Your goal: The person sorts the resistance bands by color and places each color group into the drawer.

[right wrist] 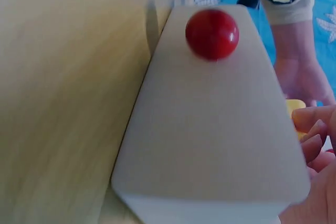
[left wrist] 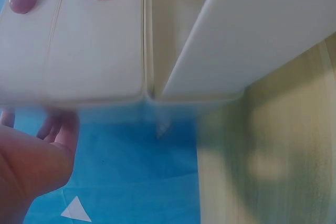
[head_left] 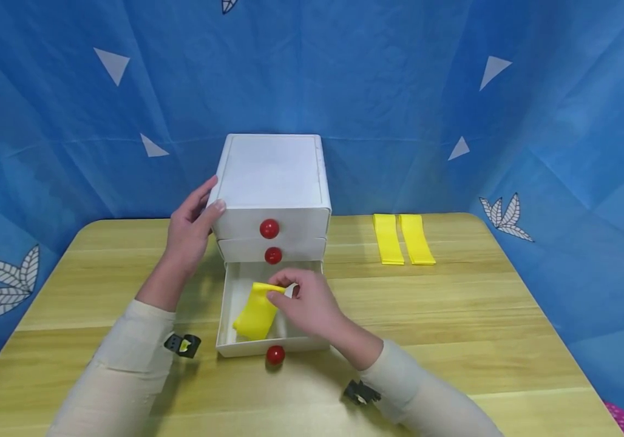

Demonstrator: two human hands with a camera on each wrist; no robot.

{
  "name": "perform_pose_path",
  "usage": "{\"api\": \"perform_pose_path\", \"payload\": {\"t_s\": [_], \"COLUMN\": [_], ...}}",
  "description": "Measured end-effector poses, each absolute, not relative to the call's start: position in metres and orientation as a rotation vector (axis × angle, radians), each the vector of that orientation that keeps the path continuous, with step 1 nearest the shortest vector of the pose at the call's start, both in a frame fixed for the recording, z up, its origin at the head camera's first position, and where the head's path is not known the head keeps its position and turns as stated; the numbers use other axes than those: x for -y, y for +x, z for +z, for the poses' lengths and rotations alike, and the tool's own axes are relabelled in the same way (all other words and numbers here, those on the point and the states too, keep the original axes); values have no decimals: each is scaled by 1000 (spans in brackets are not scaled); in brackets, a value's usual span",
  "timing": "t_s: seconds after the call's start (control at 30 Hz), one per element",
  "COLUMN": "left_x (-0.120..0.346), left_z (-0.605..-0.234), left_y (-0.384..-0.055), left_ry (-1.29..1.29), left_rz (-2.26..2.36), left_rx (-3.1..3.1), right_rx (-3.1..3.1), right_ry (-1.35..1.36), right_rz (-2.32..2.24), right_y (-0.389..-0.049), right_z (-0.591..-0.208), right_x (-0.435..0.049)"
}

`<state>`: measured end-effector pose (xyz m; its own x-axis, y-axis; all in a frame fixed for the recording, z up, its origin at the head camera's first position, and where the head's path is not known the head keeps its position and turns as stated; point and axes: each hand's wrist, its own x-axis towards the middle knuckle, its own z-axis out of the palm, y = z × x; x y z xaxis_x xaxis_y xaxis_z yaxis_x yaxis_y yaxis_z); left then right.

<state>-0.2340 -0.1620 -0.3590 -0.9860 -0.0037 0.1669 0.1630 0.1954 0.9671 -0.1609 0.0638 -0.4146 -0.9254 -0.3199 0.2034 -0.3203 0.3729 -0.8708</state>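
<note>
A white drawer cabinet [head_left: 271, 173] with round red knobs stands on the table, its bottom drawer [head_left: 300, 345] pulled out. My left hand [head_left: 189, 233] rests against the cabinet's left side, thumb at the upper front corner; in the left wrist view its fingers [left wrist: 65, 129] touch the side wall. My right hand [head_left: 312, 303] is over the open drawer and pinches the top edge of a folded yellow strip [head_left: 257, 312] between thumb and fingers. The strip slants down into the drawer. In the right wrist view, the drawer front [right wrist: 210, 124] hides most of the strip.
Two more folded yellow strips [head_left: 388, 240] lie side by side on the wooden table [head_left: 454, 340], right of the cabinet. The upper two drawers [head_left: 241, 224] are closed. A blue patterned curtain [head_left: 388, 91] hangs behind the table. Each wrist carries a small black camera [head_left: 183, 345].
</note>
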Motion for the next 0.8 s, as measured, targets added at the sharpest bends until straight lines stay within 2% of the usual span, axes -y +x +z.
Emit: {"api": "perform_pose_path", "payload": {"t_s": [0.33, 0.8], "left_x": [163, 162], "left_z": [-359, -360], "left_y": [-234, -234], "left_ry": [-167, -179], "left_rz": [-1921, -1910], "left_rx": [2311, 2307], "right_rx": [2690, 2787], "right_ry": [460, 452], "right_rz": [1470, 1368], "right_y": [-177, -195], "right_z": [-417, -424], "right_x": [-78, -86]}}
